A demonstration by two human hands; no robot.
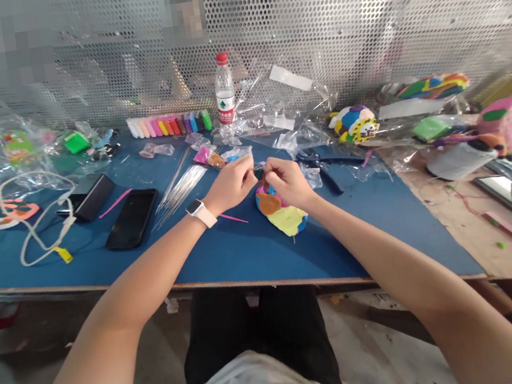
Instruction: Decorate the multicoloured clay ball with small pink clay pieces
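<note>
My left hand (234, 182), with a watch (200, 212) on its wrist, is closed in a pinch. Close beside it, my right hand (287, 181) is curled shut as well. A small dark greenish bit shows between the fingers of both hands, too small to make out. Just below my right hand lies a multicoloured clay piece (287, 219) with yellow, orange, pink and blue patches, partly covered by that hand. Thin metal wires (184, 189) lie to the left of my left hand, and a pink strip (234, 218) rests below its wrist. Dark-handled pliers (329, 180) lie to the right.
A row of coloured clay packs (170, 125) and a water bottle (225, 98) stand at the back. On the left are a phone (132, 219), a black stand (89, 195) and a white cable (28, 236). Clay figures (355, 124) and plastic wrappers (298, 138) sit at the right.
</note>
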